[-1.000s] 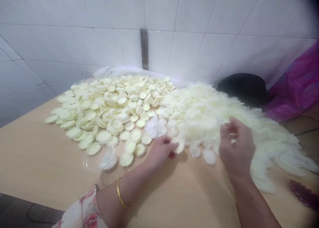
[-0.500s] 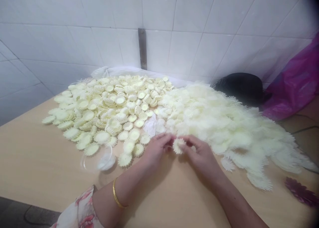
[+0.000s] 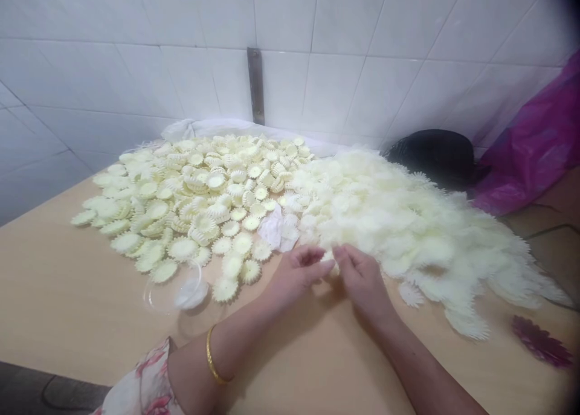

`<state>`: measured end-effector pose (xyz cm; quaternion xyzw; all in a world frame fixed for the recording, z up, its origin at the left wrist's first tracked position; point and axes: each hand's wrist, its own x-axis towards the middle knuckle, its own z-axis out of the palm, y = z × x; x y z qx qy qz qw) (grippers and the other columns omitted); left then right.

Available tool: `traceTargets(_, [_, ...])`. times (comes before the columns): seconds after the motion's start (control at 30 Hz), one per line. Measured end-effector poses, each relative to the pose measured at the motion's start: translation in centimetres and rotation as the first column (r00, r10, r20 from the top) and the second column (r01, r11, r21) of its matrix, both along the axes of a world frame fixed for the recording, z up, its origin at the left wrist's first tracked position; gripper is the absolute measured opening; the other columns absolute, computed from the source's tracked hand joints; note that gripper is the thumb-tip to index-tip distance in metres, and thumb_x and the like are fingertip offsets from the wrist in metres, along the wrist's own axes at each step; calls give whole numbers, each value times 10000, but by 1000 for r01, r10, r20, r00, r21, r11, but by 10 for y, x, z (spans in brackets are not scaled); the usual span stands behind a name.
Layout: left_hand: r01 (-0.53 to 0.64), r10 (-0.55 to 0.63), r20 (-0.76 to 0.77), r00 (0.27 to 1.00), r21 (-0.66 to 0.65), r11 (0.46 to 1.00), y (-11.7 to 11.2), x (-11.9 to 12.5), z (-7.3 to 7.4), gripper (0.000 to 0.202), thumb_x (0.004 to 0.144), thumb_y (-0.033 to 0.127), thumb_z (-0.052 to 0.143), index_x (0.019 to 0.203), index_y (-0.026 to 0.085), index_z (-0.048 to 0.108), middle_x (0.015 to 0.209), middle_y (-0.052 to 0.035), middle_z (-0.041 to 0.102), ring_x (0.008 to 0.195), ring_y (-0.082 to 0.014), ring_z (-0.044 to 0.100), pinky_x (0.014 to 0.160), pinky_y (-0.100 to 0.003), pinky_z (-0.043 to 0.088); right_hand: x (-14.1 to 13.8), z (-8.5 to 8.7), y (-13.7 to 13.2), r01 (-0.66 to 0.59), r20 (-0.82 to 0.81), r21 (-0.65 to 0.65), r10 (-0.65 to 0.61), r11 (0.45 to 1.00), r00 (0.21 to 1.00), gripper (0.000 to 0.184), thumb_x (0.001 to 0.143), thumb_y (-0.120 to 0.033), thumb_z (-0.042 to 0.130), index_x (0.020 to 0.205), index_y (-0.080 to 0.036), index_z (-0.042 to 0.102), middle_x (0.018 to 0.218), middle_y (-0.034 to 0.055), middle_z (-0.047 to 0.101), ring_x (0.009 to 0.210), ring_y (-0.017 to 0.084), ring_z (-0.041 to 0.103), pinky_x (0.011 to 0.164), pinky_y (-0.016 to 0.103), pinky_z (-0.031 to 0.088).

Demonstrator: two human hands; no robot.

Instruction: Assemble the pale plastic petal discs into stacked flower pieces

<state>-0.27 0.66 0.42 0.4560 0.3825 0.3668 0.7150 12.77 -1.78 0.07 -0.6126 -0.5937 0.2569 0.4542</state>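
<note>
My left hand point(image 3: 296, 275) is closed, with its thumb bent toward the fingers around a small pale-yellow scalloped flower piece point(image 3: 330, 258). That piece is mostly hidden by the thumb and fingers. Just to its right, the fingertips of my right hand point(image 3: 366, 285) are pinched together. What they grip is too small or too blurred to name. Beyond both hands lie a pile of cupped pale-yellow flower pieces point(image 3: 181, 197) at the left and a heap of flat, thin flower-shaped pieces point(image 3: 408, 221) at the right.
A white thread bundle point(image 3: 191, 294) lies left of my left forearm. Crumpled white paper point(image 3: 277, 229) sits between the heaps. At the back right are a black rounded object point(image 3: 435, 158) and a magenta plastic bag point(image 3: 530, 149). A dark red flower piece point(image 3: 541, 341) lies near the right edge.
The flower piece has turned or shifted behind my left thumb and shows less. My right fingertips have come together in a tighter pinch. The view has moved slightly.
</note>
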Motion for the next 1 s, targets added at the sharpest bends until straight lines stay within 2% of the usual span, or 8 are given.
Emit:
traceTargets(0.1, [21, -21, 13, 1000, 14, 1000, 1, 0, -4, 249, 630, 300, 695, 781, 132, 590, 729, -7, 559, 597, -90, 534, 623, -253, 442, -2, -2, 0, -26, -23, -46, 25, 999, 999, 411, 858, -448, 381, 548, -198, 279, 509, -50, 244, 495, 90, 271, 443, 227, 227])
traceTargets(0.23, [-53, 54, -6, 999, 18, 998, 1, 0, -3, 191, 622, 261, 687, 699, 139, 562, 622, 23, 513, 541, -78, 504, 550, -222, 421, -1, -2, 0, -33, -75, -41, 30, 999, 997, 426, 860, -450, 375, 528, -194, 299, 498, -48, 249, 487, 91, 272, 437, 226, 228])
traceTargets(0.4, [-76, 78, -40, 996, 33, 997, 2, -4, -1, 183, 667, 312, 643, 674, 144, 571, 595, 19, 514, 486, -69, 471, 490, -208, 382, 3, 6, 0, -109, -76, 44, 112, 993, 991, 211, 806, -371, 519, 888, -184, 572, 743, 10, 562, 677, 140, 522, 582, 236, 402])
traceTargets(0.47, [-78, 81, -49, 996, 52, 996, 4, -5, -4, 223, 682, 361, 630, 676, 144, 581, 581, 19, 507, 478, -68, 464, 491, -210, 380, 3, 8, -1, -144, -30, 67, 147, 987, 989, 160, 806, -325, 528, 844, -188, 602, 771, 15, 591, 728, 150, 548, 642, 253, 417])
traceTargets(0.57, [-94, 96, -30, 995, 59, 994, 7, -5, -8, 304, 703, 450, 597, 728, 148, 597, 582, 13, 509, 499, -74, 473, 524, -219, 396, 2, 7, -2, -48, 27, 119, 45, 992, 999, 169, 804, -279, 530, 673, -184, 580, 675, -6, 575, 656, 136, 529, 625, 254, 406])
traceTargets(0.7, [-30, 30, -27, 999, 5, 1000, 5, -3, -9, 356, 644, 395, 676, 892, 157, 584, 649, -10, 566, 548, -102, 519, 544, -241, 409, 1, 5, -2, 57, 13, 149, -60, 987, 998, 150, 800, -257, 535, 671, -184, 554, 647, -15, 549, 630, 128, 505, 608, 252, 395])
traceTargets(0.87, [-19, 20, -48, 999, 21, 1000, 2, -1, -6, 171, 607, 198, 669, 750, 141, 593, 580, 9, 541, 506, -83, 482, 531, -230, 383, -2, 6, -4, -28, 43, 203, 19, 979, 999, 153, 812, -223, 515, 665, -192, 542, 697, -9, 543, 686, 133, 511, 640, 251, 395])
traceTargets(1.0, [-6, 6, -11, 1000, -37, 999, 2, -1, -4, 193, 565, 144, 662, 743, 159, 588, 532, 43, 507, 463, -66, 448, 504, -215, 356, 0, 4, -2, 112, 19, 194, -118, 974, 993, 172, 818, -272, 506, 668, -190, 519, 624, -20, 519, 595, 126, 479, 565, 245, 380])
